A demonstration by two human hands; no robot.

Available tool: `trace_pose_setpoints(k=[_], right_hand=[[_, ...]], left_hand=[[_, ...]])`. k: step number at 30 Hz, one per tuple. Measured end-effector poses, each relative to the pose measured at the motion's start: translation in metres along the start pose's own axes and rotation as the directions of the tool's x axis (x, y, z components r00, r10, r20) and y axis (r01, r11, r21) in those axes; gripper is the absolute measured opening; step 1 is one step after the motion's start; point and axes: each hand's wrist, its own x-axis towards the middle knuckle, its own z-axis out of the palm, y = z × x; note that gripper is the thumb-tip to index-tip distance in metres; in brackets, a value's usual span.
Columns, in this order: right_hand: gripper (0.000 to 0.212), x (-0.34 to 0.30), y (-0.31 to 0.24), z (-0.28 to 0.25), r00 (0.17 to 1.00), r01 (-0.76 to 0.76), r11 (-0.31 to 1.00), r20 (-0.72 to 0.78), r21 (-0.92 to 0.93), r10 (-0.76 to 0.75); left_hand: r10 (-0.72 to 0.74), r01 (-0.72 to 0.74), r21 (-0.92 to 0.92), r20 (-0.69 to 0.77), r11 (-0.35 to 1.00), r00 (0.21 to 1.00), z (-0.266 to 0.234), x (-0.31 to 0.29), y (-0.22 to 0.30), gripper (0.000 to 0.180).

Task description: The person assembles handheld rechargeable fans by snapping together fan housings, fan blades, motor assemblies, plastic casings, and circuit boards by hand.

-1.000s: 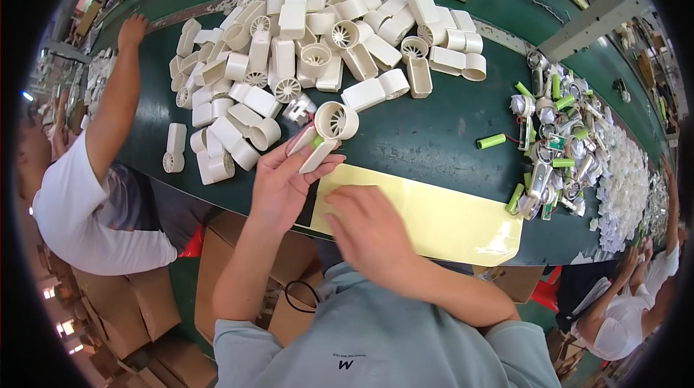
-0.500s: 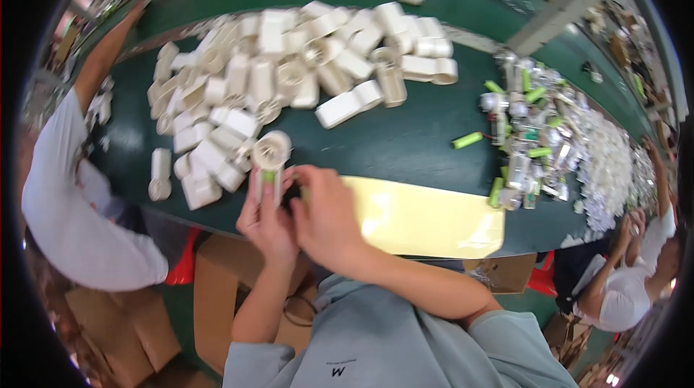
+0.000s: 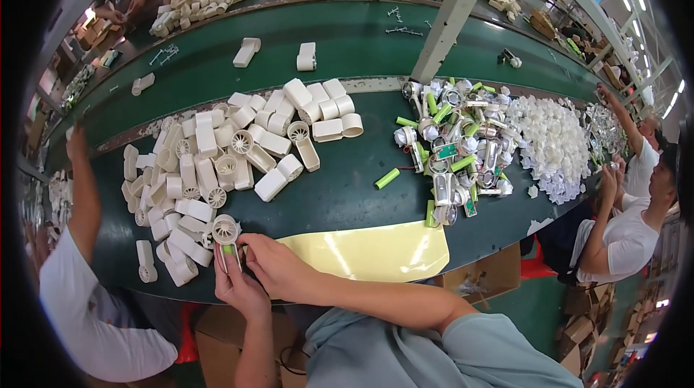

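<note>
My left hand grips a white plastic fan housing, its round vented end pointing away from me. A green battery cell shows in the open handle part. My right hand is closed against the housing's right side, its fingertips bent in at the edge; what they pinch is hidden. Just left of and beyond my hands lies a heap of white housings, some with round vents facing up. A yellow sheet lies flat on the dark green table to the right of my hands.
Right of centre is a pile of fan inner parts with green cells. Beyond it lie many small white pieces. A metal post rises at the table's far edge, before a green conveyor. Co-workers sit left and right.
The view has tilted up and shifted right, so more of the far conveyor shows. Both hands remain at the same housing, with the right fingers now closer against its side.
</note>
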Motion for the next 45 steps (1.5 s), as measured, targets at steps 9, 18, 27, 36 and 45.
trace_pose_setpoints(k=[9, 18, 27, 36, 45], right_hand=[[0.034, 0.0, -0.035, -0.15, 0.846, -0.361, 0.923, 0.465, 0.136, 0.262], [0.033, -0.061, -0.01, -0.183, 0.915, 0.03, 0.784, 0.333, -0.621, 0.229], [0.035, -0.073, -0.015, -0.197, 0.917, -0.076, 0.92, 0.335, -0.385, 0.216], [0.025, -0.052, -0.038, -0.23, 0.951, -0.238, 0.971, 0.205, 0.0, 0.233], [0.022, -0.007, -0.059, -0.19, 0.972, -0.025, 0.999, 0.234, -0.035, 0.032]], left_hand=[[-0.088, 0.085, 0.036, 0.064, 0.996, 0.994, 0.024, 0.002, 0.033, 0.043], [-0.378, 0.57, -0.115, 0.641, 0.813, 0.668, 0.063, 0.002, 0.076, 0.061], [-0.498, 0.592, 0.07, 0.624, 0.803, 0.602, 0.085, -0.012, 0.05, 0.043], [-0.601, 0.502, 0.366, 0.65, 0.784, 0.465, 0.104, -0.012, 0.062, 0.034], [-0.5, 0.49, 0.259, 0.732, 0.833, 0.463, 0.101, -0.021, 0.057, 0.036]])
